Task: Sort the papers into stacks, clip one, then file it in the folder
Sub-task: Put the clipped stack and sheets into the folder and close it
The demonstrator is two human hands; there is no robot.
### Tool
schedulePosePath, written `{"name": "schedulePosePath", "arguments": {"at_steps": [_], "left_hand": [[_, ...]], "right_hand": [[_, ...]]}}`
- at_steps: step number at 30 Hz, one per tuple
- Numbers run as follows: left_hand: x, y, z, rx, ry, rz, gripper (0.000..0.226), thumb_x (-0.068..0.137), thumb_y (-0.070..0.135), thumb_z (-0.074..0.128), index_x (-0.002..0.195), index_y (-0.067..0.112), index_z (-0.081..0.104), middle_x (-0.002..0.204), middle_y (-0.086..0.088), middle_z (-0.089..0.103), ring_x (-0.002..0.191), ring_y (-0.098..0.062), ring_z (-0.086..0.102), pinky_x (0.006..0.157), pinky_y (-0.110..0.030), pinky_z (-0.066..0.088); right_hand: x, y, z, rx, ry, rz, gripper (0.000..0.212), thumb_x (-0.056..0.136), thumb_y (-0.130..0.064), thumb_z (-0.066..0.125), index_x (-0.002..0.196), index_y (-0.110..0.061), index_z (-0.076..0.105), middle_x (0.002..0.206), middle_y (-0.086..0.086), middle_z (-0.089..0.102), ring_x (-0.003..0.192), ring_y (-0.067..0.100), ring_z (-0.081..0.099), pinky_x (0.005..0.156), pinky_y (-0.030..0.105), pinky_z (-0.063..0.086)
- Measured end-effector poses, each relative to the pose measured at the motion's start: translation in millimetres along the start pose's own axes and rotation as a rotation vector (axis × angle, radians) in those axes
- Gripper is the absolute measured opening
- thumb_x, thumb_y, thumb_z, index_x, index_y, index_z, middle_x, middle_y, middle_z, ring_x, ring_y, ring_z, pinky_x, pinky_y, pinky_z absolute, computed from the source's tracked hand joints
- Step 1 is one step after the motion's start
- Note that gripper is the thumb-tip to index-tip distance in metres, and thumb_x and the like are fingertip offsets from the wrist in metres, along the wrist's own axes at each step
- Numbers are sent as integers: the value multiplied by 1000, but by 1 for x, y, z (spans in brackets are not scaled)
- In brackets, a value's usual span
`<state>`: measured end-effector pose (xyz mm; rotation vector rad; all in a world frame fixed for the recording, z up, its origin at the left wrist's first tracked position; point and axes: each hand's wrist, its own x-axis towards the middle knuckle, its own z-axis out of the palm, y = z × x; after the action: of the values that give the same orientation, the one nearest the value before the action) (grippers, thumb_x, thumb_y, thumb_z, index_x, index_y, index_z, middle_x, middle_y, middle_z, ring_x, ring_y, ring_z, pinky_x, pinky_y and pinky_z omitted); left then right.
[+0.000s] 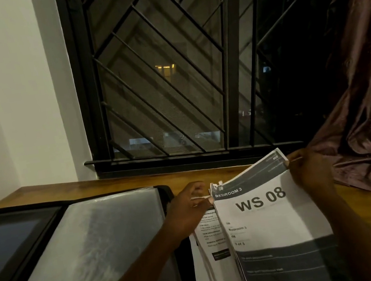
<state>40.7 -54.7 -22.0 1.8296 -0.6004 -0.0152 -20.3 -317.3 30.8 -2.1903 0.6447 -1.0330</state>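
A tall window (pixel 169 70) with a black diagonal grille fills the far side, dark outside apart from a few small lights, with a plain white wall (pixel 16 93) to its left and a brownish-purple curtain (pixel 368 113) hanging at the right, its folds spilling onto the wooden table (pixel 114 183). On the left part of the table a black folder (pixel 88 251) lies open – a dark inner panel on its left half, a thick block of clear plastic sleeves on its right half. Just beside the folder's right edge lie the papers (pixel 212 237), a loose pile of printed pages fanned slightly at the near end. Over them is the top sheet (pixel 269 221), printed "BEDROOM 3" and "WS 08" in bold with "3 of 3" lower down; its far edge is lifted off the pile and bowed. The left hand (pixel 188 212) reaches in across the folder's corner and grips the papers at their far left corner, thumb flat on top and the other fingers curled behind the edge. The right hand (pixel 309 170) pinches the far right corner of the top sheet between thumb and curled fingers – that corner is raised above the table. Small white marks at the sheets' far left corner are too small to tell.
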Motion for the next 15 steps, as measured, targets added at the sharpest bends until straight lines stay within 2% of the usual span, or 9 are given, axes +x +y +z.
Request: {"name": "schedulePosePath", "arguments": {"at_steps": [2,5,8,10,13,15], "left_hand": [[0,1,2,-20,5,0,40,94,21,63,131,24,52,123,8,56,109,-7,56,78,-12,48],[1,2,0,-152,65,-17,30,96,20,60,125,26,53,126,0,58,106,-8,60,80,-19,54],[2,2,-2,-229,113,-30,31,95,23,61,123,30,51,128,0,57,112,-14,59,92,-33,55],[1,2,0,-260,108,-44,33,93,26,63,122,34,49,129,2,55,117,-17,58,96,-37,53],[2,2,6,-334,52,-92,26,94,25,63,112,39,51,130,0,57,113,-21,62,91,-35,55],[1,2,8,-332,39,-102,25,96,24,60,117,34,52,127,-1,59,107,-18,65,89,-34,56]], "right_hand": [[-3,5,4,-5,1,-33,6,89,-6,61,89,-3,66,84,12,66,68,19,50,65,24,29],[-4,7,5,52,50,-51,5,89,-3,60,87,-1,64,81,12,62,72,20,52,66,25,31],[1,7,3,127,90,-31,6,89,-3,59,84,-6,60,79,9,58,76,20,51,66,25,29],[6,10,5,182,73,-14,7,88,-4,61,83,-9,60,80,9,59,78,22,53,69,26,31],[11,21,12,231,-20,48,15,88,-8,61,75,-15,58,77,9,60,75,23,53,70,29,37],[10,32,19,266,-152,111,23,91,-11,58,69,-16,55,67,4,56,63,21,49,61,27,37]]}}
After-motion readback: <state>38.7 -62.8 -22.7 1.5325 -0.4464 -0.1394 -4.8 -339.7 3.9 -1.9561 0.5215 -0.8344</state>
